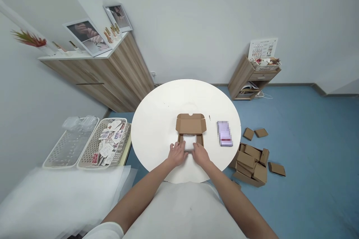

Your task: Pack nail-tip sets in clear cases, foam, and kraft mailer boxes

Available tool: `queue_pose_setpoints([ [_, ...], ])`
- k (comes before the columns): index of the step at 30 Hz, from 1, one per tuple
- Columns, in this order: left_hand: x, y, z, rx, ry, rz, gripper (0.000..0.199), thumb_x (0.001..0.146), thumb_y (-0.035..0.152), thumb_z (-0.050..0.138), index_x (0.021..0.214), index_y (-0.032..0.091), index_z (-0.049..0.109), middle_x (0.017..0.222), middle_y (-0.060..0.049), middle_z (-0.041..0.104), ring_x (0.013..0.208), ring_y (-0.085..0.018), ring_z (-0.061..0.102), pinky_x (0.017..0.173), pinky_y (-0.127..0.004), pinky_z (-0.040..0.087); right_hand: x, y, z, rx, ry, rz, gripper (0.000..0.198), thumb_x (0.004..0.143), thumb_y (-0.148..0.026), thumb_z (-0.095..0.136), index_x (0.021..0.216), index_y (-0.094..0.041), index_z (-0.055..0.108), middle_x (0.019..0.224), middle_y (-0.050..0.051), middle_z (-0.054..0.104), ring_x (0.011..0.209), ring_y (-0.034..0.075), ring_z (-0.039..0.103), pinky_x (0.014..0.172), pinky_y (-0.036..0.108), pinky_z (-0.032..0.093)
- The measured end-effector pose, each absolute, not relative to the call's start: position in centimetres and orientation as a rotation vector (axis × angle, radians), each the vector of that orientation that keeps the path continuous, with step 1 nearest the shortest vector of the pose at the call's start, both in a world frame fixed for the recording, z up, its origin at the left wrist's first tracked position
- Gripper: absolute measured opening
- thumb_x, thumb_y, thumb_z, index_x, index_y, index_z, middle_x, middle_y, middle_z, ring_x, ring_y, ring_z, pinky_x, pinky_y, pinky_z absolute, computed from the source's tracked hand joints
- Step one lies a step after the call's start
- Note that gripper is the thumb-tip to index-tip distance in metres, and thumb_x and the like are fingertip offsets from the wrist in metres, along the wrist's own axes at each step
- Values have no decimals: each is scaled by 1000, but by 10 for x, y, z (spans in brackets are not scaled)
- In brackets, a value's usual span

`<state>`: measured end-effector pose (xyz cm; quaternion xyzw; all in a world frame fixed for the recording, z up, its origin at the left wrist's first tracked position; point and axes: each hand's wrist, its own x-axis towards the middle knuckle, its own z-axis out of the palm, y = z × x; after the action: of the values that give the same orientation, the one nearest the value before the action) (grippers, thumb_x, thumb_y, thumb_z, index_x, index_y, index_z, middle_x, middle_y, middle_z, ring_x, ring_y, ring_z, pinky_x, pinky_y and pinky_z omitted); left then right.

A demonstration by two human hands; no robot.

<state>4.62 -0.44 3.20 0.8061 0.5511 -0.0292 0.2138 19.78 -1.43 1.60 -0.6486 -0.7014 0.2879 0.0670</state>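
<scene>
An open brown cardboard mailer box (191, 125) stands on the white round table, its lid folded back away from me. Inside lies a flat white packet (190, 142), which looks like something wrapped in white padding. My left hand (177, 154) grips the packet at its left near corner, over the front edge of the box. At the right near corner my right hand (200, 154) has its fingers bent onto the same packet. The fingertips are partly hidden between packet and box walls.
A phone-like, blurred purple object (224, 133) lies on the table (157, 108) at right. A carton of flat brown boxes (251, 164) stands on the floor. White baskets (92, 164) of cards and clear packs sit left, near white sheets (61, 198).
</scene>
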Motion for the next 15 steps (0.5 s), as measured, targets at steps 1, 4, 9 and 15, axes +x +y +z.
queue_pose_setpoints([
  [1,45,-6,31,2256,1528,-85,56,79,36,38,130,16,27,122,-14,47,112,-29,35,92,-48,18,197,-16,16,-1953,-2139,841,34,78,-14,41,111,-16,47,106,12,54,100,23,50,81,31,38],
  [4,44,-8,28,2296,1530,-99,53,80,38,38,129,20,30,125,-12,44,114,-29,33,94,-49,16,196,-20,17,-1957,-2176,778,39,78,-18,43,118,-15,43,111,14,52,102,25,48,85,33,37],
  [9,43,-6,29,2306,1538,-112,54,79,43,39,128,23,31,121,-11,45,113,-28,35,94,-50,17,195,-25,18,-1964,-2189,769,53,75,-26,51,125,-16,37,120,14,46,106,27,45,88,35,35],
  [15,36,-15,27,2337,1547,-59,51,80,43,39,127,22,33,123,-12,43,112,-28,35,93,-48,19,190,-34,19,-1958,-2208,773,55,75,-27,50,127,-16,35,122,14,44,108,27,44,90,35,34],
])
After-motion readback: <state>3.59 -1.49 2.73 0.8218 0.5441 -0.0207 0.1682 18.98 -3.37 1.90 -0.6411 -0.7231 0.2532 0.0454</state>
